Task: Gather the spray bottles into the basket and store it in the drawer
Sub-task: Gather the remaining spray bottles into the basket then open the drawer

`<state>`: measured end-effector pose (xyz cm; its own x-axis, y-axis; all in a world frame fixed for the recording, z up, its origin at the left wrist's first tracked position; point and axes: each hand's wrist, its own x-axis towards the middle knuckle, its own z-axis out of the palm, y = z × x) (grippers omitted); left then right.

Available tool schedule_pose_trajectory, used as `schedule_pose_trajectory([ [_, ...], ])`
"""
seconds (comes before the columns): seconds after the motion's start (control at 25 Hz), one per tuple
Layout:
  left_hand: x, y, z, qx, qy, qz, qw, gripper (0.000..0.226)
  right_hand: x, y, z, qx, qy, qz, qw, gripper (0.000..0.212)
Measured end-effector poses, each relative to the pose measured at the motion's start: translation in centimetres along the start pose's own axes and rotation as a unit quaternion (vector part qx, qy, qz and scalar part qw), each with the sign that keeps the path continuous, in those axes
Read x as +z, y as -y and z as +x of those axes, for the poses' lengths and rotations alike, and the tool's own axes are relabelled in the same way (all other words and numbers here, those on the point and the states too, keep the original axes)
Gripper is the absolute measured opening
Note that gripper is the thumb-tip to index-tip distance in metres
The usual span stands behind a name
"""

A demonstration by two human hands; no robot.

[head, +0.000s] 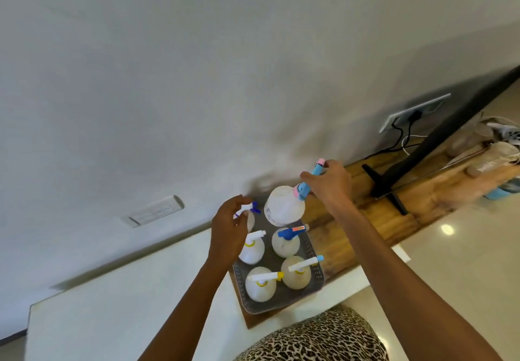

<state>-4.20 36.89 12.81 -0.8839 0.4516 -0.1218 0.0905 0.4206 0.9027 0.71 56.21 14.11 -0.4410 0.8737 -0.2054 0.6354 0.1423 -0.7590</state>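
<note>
A grey perforated basket [317, 269] sits on a wooden surface and holds several white spray bottles standing upright. My right hand [329, 183] grips the blue and pink spray head of a large white bottle [284, 205], which hangs tilted over the basket's far end. My left hand [228, 228] is closed on the white and blue trigger head of a smaller bottle [250, 218] at the basket's far left corner. Bottles with a blue head [285, 243], a light-blue tip [295, 274] and a yellow tip [260, 284] stand in the basket.
A white wall rises right behind the basket, with a switch plate [153, 211] to the left. A white counter [126, 304] lies at the left. A dark screen on a stand [394, 183] and cables [402, 138] sit on the wooden shelf at the right. Shoes lie on the glossy floor.
</note>
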Motion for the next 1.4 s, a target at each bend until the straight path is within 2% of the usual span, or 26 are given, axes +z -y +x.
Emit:
schedule_pose_trajectory([
  [0.12,-0.2,0.7,0.5,-0.029,-0.001,-0.003,1.000,0.022,2.3,-1.4,2.3,0.111,0.055,0.066,0.990,0.043],
  [0.28,0.5,2.1,2.1,-0.079,-0.005,0.003,0.997,0.024,5.2,-2.7,5.0,0.196,0.059,0.151,0.967,0.040],
  [0.36,1.0,3.0,2.7,-0.100,-0.013,0.014,0.995,0.024,6.0,-3.3,6.1,0.205,0.055,0.170,0.962,0.041],
  [0.52,2.1,4.5,4.0,-0.122,-0.016,0.026,0.992,0.025,7.0,-5.3,7.3,0.198,0.042,0.139,0.969,0.042],
  [0.64,3.3,5.7,5.4,-0.136,0.010,0.044,0.990,0.026,8.3,-6.8,7.9,0.214,0.058,0.108,0.969,0.043],
  [0.8,5.3,8.0,7.7,-0.125,0.079,0.117,0.982,0.036,10.6,-7.8,8.7,0.265,0.086,0.133,0.951,0.043],
  [0.88,6.2,9.6,9.5,-0.085,0.130,0.216,0.964,0.051,11.8,-8.1,9.4,0.264,0.088,0.121,0.953,0.045],
  [1.0,6.7,12.3,11.9,-0.035,0.210,0.395,0.894,0.072,13.4,-8.7,10.0,0.261,0.073,0.137,0.953,0.045],
  [1.08,7.0,13.5,12.4,-0.033,0.256,0.437,0.862,0.080,14.1,-9.0,10.2,0.276,0.074,0.154,0.946,0.044],
  [1.16,7.6,14.4,12.0,-0.037,0.274,0.448,0.850,0.086,14.8,-9.5,10.4,0.299,0.082,0.161,0.937,0.044],
  [1.4,9.3,15.6,11.1,-0.040,0.221,0.465,0.856,0.093,16.0,-10.4,10.7,0.308,0.094,0.171,0.931,0.046],
])
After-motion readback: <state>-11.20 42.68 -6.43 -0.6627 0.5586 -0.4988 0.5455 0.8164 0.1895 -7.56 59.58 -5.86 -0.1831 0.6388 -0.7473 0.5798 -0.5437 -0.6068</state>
